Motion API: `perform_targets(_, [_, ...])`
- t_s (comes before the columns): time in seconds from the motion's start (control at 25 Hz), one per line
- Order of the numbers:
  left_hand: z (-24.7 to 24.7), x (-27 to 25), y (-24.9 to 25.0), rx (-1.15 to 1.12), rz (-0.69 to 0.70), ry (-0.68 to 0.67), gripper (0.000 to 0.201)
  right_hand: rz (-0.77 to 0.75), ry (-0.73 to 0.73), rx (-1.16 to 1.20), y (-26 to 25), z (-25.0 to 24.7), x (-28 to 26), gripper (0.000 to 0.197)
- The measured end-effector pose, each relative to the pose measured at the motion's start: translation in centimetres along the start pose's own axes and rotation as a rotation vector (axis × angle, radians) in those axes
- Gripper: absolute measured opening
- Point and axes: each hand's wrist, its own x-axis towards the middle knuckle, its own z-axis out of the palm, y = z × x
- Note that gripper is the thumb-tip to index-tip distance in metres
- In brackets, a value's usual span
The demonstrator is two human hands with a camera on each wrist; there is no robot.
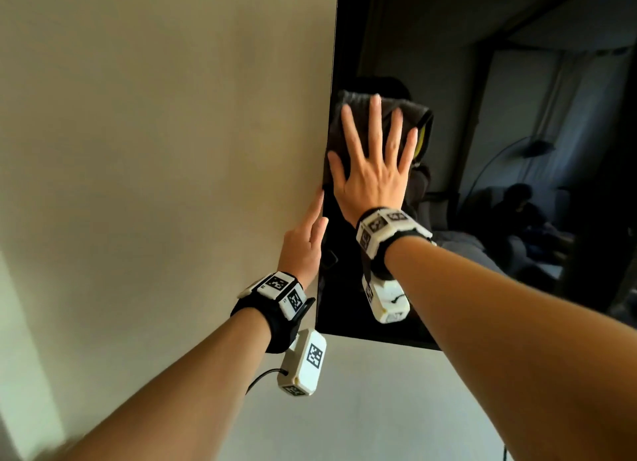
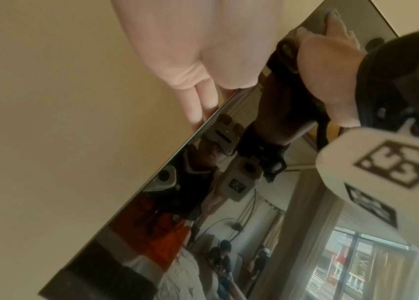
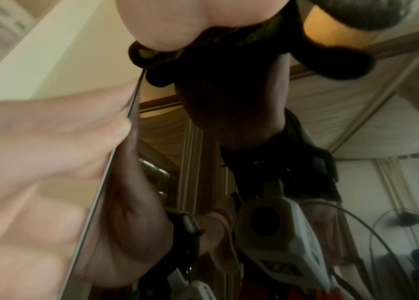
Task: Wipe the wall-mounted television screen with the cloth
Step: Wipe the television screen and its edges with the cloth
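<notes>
The wall-mounted television [image 1: 517, 115] fills the right of the head view, its black screen mirroring the room. My right hand [image 1: 372, 164] lies flat with fingers spread and presses a dark grey cloth [image 1: 336, 129] against the screen, close to its left edge. The cloth shows a yellow-green fold on its right side. My left hand [image 1: 303, 246] rests on the television's left edge below the cloth, fingers straight along it. In the left wrist view the left hand's fingers [image 2: 198, 105] lie straight against the edge. In the right wrist view the cloth [image 3: 344, 14] bulges past my right palm [image 3: 177, 20].
A bare beige wall [image 1: 155, 150] runs left of and below the television. The screen's lower left corner [image 1: 320, 329] sits just under my left wrist. Reflected in the screen [image 2: 254, 223] are a sofa, a floor lamp, a window and seated people.
</notes>
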Motion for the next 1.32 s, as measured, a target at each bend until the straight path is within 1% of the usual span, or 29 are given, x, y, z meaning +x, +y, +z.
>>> perform_targets(0.04, [0.2,-0.1,-0.2,0.007,0.002,0.001,0.050,0.006,0.024,0.013,-0.2,-0.2,0.6,0.061])
perform_targets(0.08, [0.4,-0.5,-0.5,0.008,0.009,-0.007,0.052,0.007,0.039,0.014,0.1,-0.1,0.1,0.061])
perform_targets(0.16, [0.5,-1.7,-1.4,-0.009,0.020,-0.029,0.055,0.007,0.011,0.012,0.7,1.1,-3.9,0.062])
perform_targets(0.24, [0.8,-3.0,-2.4,-0.006,0.013,-0.051,0.058,-0.003,-0.056,-0.016,1.4,1.7,-8.2,0.063])
perform_targets(0.28, [0.9,-3.4,-2.6,0.004,0.002,-0.056,0.058,-0.019,-0.067,-0.017,1.6,1.8,-8.4,0.063])
perform_targets(0.4, [1.6,-3.9,-2.7,0.015,-0.065,-0.041,0.056,-0.058,-0.027,0.027,1.6,1.3,-5.5,0.062])
perform_targets(0.48, [1.7,-4.1,-2.9,-0.027,-0.060,-0.046,0.057,-0.080,-0.003,0.035,1.8,1.9,-6.2,0.060])
perform_targets(0.56, [1.8,-4.4,-3.2,-0.055,-0.070,-0.061,0.061,-0.102,-0.047,0.017,2.5,2.8,-10.6,0.060])
perform_targets(0.64, [1.8,-4.7,-3.4,-0.078,-0.126,-0.057,0.063,-0.141,-0.109,-0.022,3.0,3.4,-14.2,0.061])
perform_targets(0.72, [2.1,-4.9,-3.6,-0.106,-0.147,-0.044,0.060,-0.167,-0.105,-0.018,3.2,3.6,-13.8,0.060])
perform_targets(0.8, [2.1,-5.0,-3.8,-0.073,-0.124,-0.015,0.057,-0.156,-0.085,0.036,2.7,3.4,-12.2,0.059])
perform_targets(0.84, [2.2,-5.2,-3.8,-0.055,-0.123,-0.006,0.056,-0.154,-0.077,0.038,2.7,3.4,-12.5,0.059])
perform_targets(0.92, [2.4,-5.9,-3.4,-0.042,-0.140,0.017,0.055,-0.207,-0.079,0.034,3.1,3.7,-15.2,0.060])
perform_targets(1.04, [3.1,-7.4,-3.4,-0.054,-0.210,0.019,0.054,-0.321,-0.173,-0.025,4.7,4.2,-19.5,0.065])
perform_targets(1.16, [3.7,-8.4,-3.5,-0.042,-0.256,0.028,0.054,-0.404,-0.203,-0.030,5.3,3.9,-19.2,0.065])
perform_targets(1.28, [3.7,-8.8,-3.4,-0.020,-0.265,0.051,0.056,-0.558,-0.240,-0.087,7.6,3.6,-19.5,0.067])
perform_targets(1.32, [3.8,-8.9,-3.4,-0.015,-0.272,0.043,0.055,-0.586,-0.241,-0.110,8.4,3.4,-19.8,0.068])
